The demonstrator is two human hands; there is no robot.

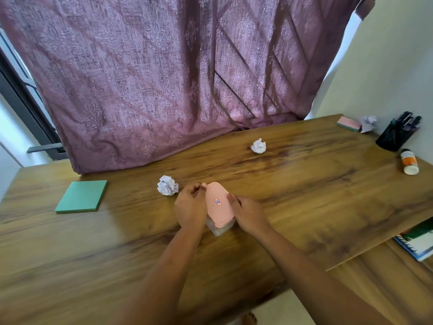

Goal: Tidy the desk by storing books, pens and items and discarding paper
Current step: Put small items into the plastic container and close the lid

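We grip the pink-lidded clear box near the middle of the table, our left hand and right hand curled on opposite edges of the lid, where uneven pressure could skew it or skid the box.

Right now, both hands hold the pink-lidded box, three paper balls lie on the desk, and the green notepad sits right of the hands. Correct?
No. The head view shows the green notepad left of the hands, not right. The left hand and right hand do hold the pink-lidded box, and three paper balls lie on the desk.
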